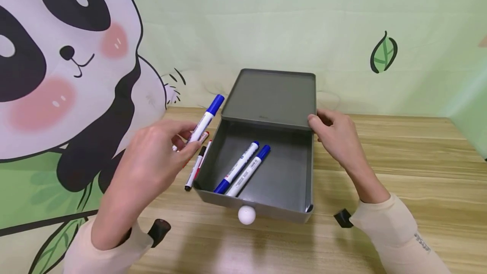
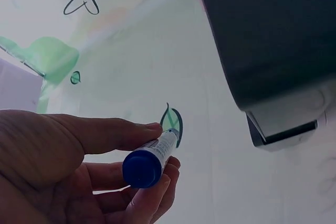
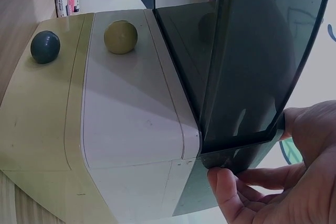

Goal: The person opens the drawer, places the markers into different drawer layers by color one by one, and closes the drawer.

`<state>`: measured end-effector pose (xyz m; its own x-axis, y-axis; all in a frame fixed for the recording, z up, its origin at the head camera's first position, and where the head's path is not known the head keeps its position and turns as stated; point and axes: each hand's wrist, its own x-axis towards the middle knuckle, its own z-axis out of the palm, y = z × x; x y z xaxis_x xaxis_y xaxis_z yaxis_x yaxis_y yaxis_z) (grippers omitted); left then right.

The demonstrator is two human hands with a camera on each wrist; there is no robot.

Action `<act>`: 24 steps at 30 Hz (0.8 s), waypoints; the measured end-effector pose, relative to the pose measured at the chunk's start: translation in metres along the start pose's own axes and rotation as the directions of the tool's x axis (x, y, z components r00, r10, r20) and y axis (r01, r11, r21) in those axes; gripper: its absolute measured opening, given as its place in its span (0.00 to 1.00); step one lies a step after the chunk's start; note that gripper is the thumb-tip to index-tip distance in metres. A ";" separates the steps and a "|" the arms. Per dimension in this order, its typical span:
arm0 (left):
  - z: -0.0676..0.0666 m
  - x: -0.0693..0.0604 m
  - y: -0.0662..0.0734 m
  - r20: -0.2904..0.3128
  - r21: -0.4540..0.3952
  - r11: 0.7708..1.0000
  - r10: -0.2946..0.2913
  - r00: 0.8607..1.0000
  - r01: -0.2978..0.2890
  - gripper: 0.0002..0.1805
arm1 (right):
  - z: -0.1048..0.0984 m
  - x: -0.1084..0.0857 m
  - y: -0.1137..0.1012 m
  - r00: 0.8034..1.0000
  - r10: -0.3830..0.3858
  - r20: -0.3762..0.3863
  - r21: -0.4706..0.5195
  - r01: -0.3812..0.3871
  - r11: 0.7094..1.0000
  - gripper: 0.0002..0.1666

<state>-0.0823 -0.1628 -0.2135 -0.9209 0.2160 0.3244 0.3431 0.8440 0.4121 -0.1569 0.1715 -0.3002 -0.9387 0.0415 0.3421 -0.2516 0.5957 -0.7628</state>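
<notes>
My left hand (image 1: 146, 164) pinches a blue-capped whiteboard marker (image 1: 205, 118) between thumb and fingers, beside the drawer's left wall. In the left wrist view its blue end (image 2: 142, 169) points toward the camera. Pulled out below it, the dark grey drawer (image 1: 287, 172) has a white knob (image 1: 247, 215) on its front. Inside lie a blue-and-white marker (image 1: 241, 162) and another blue-capped marker (image 1: 249, 174), side by side at a slant. My right hand (image 1: 338, 138) holds the right front corner of the grey top (image 1: 272, 96); in the right wrist view, thumb and fingers grip that corner.
Several red and black markers (image 1: 195, 168) lie on the wooden table (image 1: 399, 181) left of the drawer. Under the grey unit are a white drawer (image 3: 131, 93) with a yellowish knob and a yellowish drawer (image 3: 39, 108) with a dark knob. Behind hangs a panda-printed cloth (image 1: 190, 33).
</notes>
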 end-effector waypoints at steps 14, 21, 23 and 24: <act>0.016 0.002 0.013 0.038 -0.002 0.999 0.053 0.998 -0.053 0.08 | 0.000 0.000 0.000 1.000 0.006 0.004 0.007 -0.006 1.000 0.20; 0.028 0.002 0.013 0.060 0.015 0.998 0.053 0.997 -0.054 0.09 | 0.000 0.000 0.001 1.000 0.007 0.002 0.007 -0.007 1.000 0.20; 0.031 0.003 0.013 0.066 0.021 0.999 0.048 0.997 -0.049 0.11 | 0.000 0.000 0.001 1.000 0.007 0.003 0.009 -0.007 1.000 0.20; 0.031 0.003 0.013 0.070 0.023 0.999 0.044 0.997 -0.046 0.12 | 0.000 0.000 0.001 1.000 0.007 0.004 0.009 -0.007 1.000 0.20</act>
<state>-0.0861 -0.1362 -0.2341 -0.9155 0.2873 0.2818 0.3810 0.8442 0.3771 -0.1569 0.1724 -0.3012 -0.9412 0.0427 0.3350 -0.2474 0.5880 -0.7701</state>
